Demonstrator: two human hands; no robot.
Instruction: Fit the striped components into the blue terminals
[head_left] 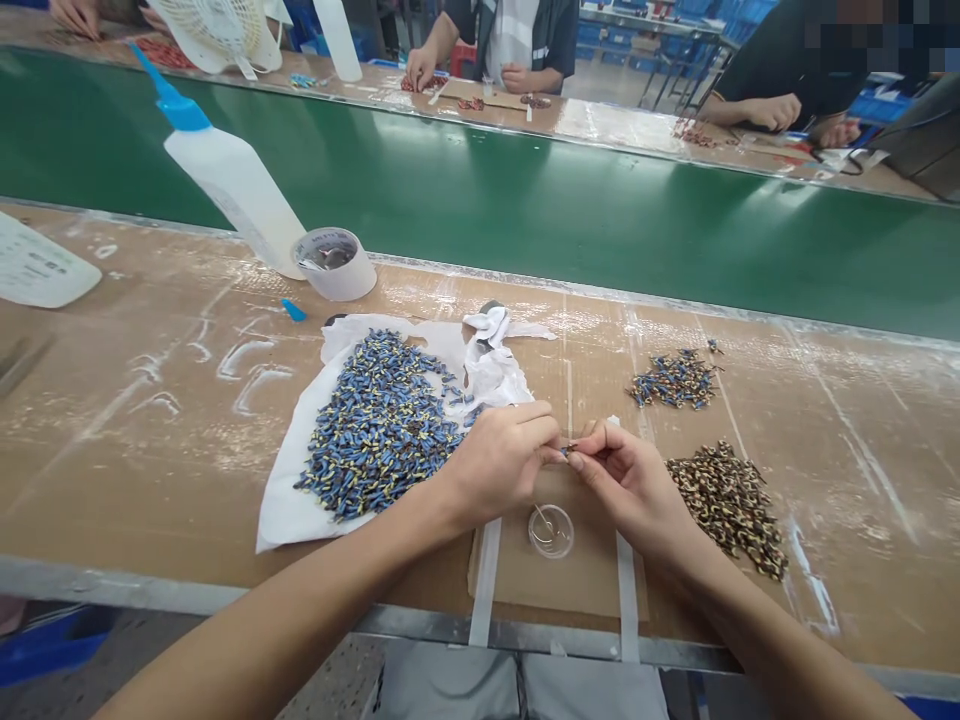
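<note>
My left hand point(506, 455) and my right hand point(630, 480) meet above the cardboard mat, both closed in a fingertip pinch. Between their fingertips is a tiny part point(566, 451) with a bit of blue and brown; the fingers cover most of it. Left of my left hand, a heap of small blue, black and yellow parts point(382, 425) lies on white paper point(283, 510). Beside my right hand spreads a pile of dark brown and cream parts point(727, 505). Behind that is a smaller pile of blue and brown parts point(675, 380). A clear round cup point(551, 532) with a thin stick stands below my hands.
A tape roll point(341, 270), a leaning white bottle with blue nozzle point(232, 185), a blue cap point(294, 310) and crumpled white paper point(495, 365) stand or lie farther back. A green conveyor belt point(480, 200) crosses beyond. Co-workers' hands point(424, 68) are at the far bench.
</note>
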